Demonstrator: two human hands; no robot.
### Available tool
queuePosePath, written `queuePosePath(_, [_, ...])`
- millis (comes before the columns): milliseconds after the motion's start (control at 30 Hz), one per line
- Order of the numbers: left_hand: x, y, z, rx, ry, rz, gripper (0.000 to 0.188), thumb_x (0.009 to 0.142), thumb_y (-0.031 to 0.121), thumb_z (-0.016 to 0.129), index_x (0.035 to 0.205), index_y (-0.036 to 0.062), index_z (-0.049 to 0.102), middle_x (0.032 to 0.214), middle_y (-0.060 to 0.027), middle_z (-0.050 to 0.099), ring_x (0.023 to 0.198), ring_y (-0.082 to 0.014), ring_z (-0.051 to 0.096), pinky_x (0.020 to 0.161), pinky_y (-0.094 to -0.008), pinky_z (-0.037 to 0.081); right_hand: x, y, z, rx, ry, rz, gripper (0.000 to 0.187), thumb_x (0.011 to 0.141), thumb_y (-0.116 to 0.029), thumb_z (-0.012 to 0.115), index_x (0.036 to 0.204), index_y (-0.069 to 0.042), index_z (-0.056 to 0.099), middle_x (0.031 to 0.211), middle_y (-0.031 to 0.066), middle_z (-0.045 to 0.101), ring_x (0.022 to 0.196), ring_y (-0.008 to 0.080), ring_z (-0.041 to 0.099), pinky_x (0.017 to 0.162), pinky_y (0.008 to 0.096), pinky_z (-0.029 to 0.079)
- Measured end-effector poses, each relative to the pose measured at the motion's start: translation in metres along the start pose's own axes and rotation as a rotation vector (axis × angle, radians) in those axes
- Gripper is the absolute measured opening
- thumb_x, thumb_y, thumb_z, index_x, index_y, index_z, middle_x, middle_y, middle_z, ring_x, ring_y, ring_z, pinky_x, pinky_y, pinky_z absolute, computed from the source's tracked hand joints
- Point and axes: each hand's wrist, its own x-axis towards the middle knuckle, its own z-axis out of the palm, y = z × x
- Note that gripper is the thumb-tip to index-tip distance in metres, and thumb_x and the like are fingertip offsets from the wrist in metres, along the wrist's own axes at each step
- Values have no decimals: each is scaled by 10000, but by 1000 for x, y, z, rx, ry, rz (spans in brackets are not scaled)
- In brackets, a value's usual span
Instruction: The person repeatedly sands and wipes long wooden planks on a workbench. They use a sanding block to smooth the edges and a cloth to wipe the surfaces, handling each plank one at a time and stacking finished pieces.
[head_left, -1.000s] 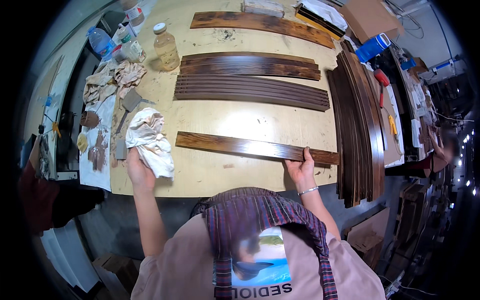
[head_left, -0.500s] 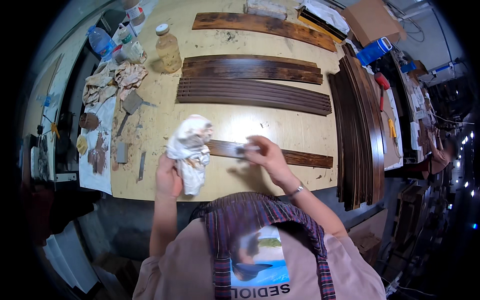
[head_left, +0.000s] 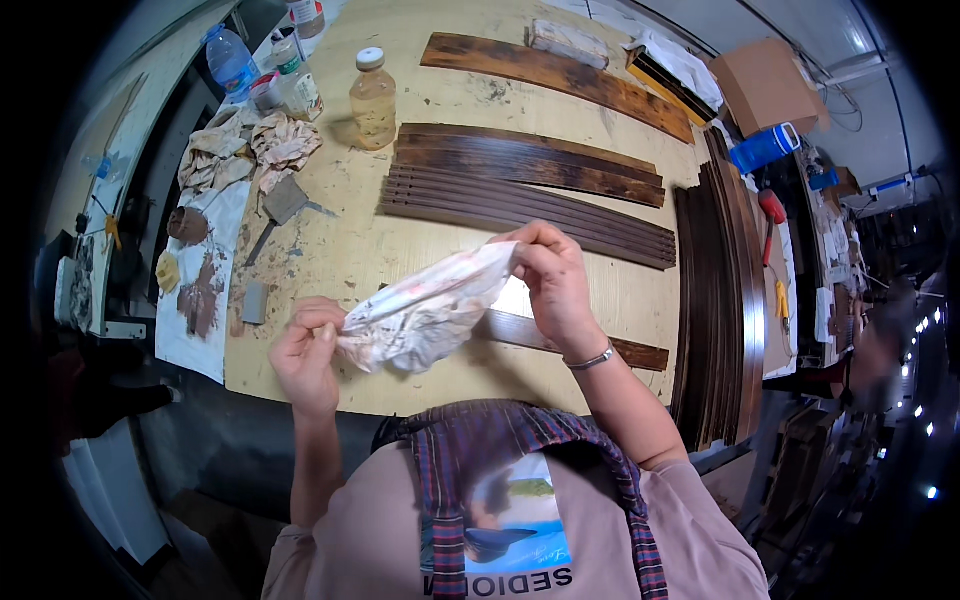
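Note:
Stretched between my two hands is a stained white rag, held above the near part of the table. My left hand pinches its lower left end, and my right hand grips its upper right end. Beneath the rag and my right wrist lies a single dark brown wooden strip, partly hidden by them. Just beyond my right hand, grooved brown strips lie side by side, with dark glossy boards behind them.
A wooden table carries a capped bottle of yellowish liquid, a scraper, a grey block and crumpled rags on the left. Stacked dark strips line the right edge, beside a red-headed mallet. A mottled board lies far back.
My right hand has come up from near the single strip and taken hold of the rag's other end. The rag, bunched in my left hand before, is now spread between both hands.

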Motion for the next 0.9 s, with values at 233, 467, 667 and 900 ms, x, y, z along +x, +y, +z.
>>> queuePosePath(233, [42, 31, 60, 537, -169, 245, 666, 690, 107, 779, 1302, 28, 529, 1337, -198, 495, 1202, -325, 515, 1024, -420, 404, 17, -7, 12, 324, -93, 217, 52, 919, -77, 489, 896, -84, 535, 789, 11, 590, 698, 82, 577, 590, 221, 500])
queuePosePath(467, [40, -19, 63, -192, -192, -471, 379, 817, 87, 693, 1166, -37, 612, 1054, -114, 680, 885, -200, 662, 787, -337, 539, 67, 13, 24, 311, -275, 464, 54, 848, -60, 526, 886, -49, 563, 834, 60, 618, 755, 146, 616, 674, 306, 549])
queuePosePath(667, [29, -9, 6, -561, 86, -673, 294, 857, 57, 613, 1118, -80, 628, 1000, -113, 692, 821, -138, 662, 739, -290, 535, 179, 52, 62, -350, -125, 122, 365, 818, -66, 678, 1146, -72, 517, 1214, 127, 604, 1012, 182, 607, 863, 312, 517])
queuePosePath(900, [14, -46, -24, -470, 160, -750, 368, 871, 18, 611, 1228, -58, 563, 1094, -119, 675, 937, -177, 676, 821, -317, 548, 289, 93, 111, -453, -43, -250, 802, 669, -25, 821, 1337, -14, 376, 1237, 139, 550, 1120, 238, 567, 966, 349, 484])
